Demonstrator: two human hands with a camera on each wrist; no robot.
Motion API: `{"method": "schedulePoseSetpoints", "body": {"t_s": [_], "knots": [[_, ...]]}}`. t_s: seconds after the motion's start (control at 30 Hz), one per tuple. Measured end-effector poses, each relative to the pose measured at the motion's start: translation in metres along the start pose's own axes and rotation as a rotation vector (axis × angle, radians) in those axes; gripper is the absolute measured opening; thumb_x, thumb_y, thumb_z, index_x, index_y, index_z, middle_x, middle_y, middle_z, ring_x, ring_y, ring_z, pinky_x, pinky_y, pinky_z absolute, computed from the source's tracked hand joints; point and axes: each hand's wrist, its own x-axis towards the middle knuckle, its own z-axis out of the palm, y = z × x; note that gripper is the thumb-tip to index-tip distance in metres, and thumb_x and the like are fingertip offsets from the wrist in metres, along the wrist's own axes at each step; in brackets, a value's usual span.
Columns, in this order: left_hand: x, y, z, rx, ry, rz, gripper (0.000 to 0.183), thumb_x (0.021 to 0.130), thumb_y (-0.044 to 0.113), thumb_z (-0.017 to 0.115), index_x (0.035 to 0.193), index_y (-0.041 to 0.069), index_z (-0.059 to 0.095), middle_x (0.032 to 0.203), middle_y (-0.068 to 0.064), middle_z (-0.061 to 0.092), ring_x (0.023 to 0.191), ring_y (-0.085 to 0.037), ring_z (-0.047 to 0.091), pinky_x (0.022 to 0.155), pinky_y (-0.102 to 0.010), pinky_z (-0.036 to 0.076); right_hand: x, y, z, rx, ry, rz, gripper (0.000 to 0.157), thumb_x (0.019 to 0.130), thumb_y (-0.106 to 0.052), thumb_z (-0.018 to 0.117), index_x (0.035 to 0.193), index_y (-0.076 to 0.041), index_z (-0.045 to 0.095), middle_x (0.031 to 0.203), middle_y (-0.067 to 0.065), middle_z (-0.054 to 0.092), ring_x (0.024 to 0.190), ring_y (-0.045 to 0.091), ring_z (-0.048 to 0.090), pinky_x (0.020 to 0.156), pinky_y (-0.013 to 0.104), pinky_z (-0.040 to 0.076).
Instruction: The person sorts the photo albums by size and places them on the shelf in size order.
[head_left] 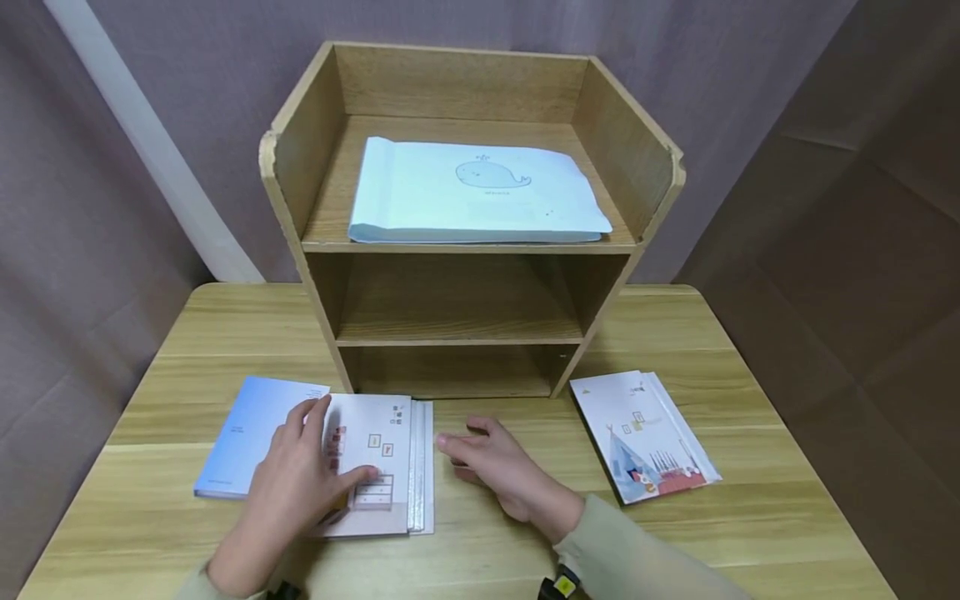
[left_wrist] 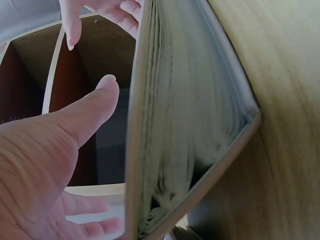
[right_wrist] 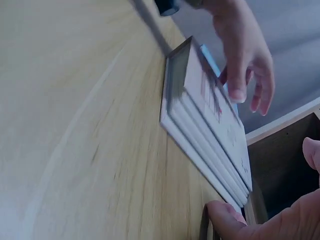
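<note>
Resting flat on a white booklet (head_left: 375, 462), the left hand (head_left: 296, 483) has its fingers spread over the cover and its grip released, nothing curled around the pages. That booklet tops a small stack near the front middle of the bench (head_left: 750, 375), and partly overlaps a light blue booklet (head_left: 251, 433) lying to its left. The right hand (head_left: 495, 467) sits just beside the stack's right edge, fingers relaxed and pointing toward it; in the right wrist view one fingertip (right_wrist: 222, 215) lies against the bench at the stack's near corner, grip loose and holding nothing. Behind the hands stands a wooden shelf unit (head_left: 465, 250), with a pale blue whale-printed booklet (head_left: 480, 196) on its top shelf. An illustrated booklet (head_left: 645, 437) lies well apart on the right.
</note>
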Motion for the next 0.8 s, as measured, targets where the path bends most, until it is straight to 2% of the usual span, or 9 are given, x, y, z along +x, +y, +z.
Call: {"method": "schedulePoseSetpoints", "body": {"t_s": [0.27,0.4,0.5,0.63,0.8], "knots": [[0.001,-0.002,0.005,-0.012,-0.050,-0.019,0.126,0.056,0.058,0.088,0.145,-0.008,0.028,0.137,-0.034,0.037,0.112,-0.053,0.048,0.085,-0.063,0.045,-0.002,-0.003,0.003,0.125,-0.052,0.071,0.098,0.084,-0.038,0.075,0.145,0.013,0.018,0.130,0.026,0.046,0.120,0.036,0.051,0.100,0.042,0.045],[0.001,-0.003,0.007,-0.037,-0.078,-0.014,0.128,0.059,0.056,0.087,0.144,-0.014,0.023,0.136,-0.040,0.034,0.115,-0.056,0.045,0.093,-0.063,0.041,0.001,-0.003,0.005,0.138,-0.065,0.081,0.096,0.085,-0.038,0.075,0.143,0.016,0.021,0.127,0.023,0.049,0.117,0.033,0.053,0.100,0.040,0.045],[0.000,-0.004,0.010,-0.064,-0.075,-0.009,0.129,0.059,0.054,0.089,0.143,-0.018,0.021,0.132,-0.044,0.034,0.115,-0.056,0.044,0.096,-0.062,0.040,0.003,-0.001,0.006,0.124,-0.079,0.073,0.088,0.086,-0.037,0.074,0.139,0.016,0.028,0.125,0.022,0.050,0.115,0.031,0.055,0.100,0.040,0.046],[-0.001,-0.005,0.012,-0.083,-0.075,-0.014,0.131,0.058,0.051,0.090,0.142,-0.020,0.018,0.126,-0.047,0.036,0.109,-0.053,0.050,0.094,-0.060,0.043,0.004,-0.001,0.009,0.107,-0.099,0.070,0.083,0.087,-0.034,0.074,0.136,0.018,0.033,0.125,0.022,0.049,0.116,0.031,0.054,0.101,0.040,0.045],[-0.001,-0.005,0.012,-0.106,-0.121,-0.052,0.133,0.060,0.053,0.088,0.145,-0.016,0.013,0.123,-0.042,0.040,0.095,-0.043,0.057,0.085,-0.057,0.050,0.004,-0.003,0.012,0.091,-0.094,0.079,0.084,0.086,-0.033,0.074,0.135,0.020,0.033,0.127,0.023,0.048,0.117,0.031,0.053,0.101,0.039,0.044]]}}
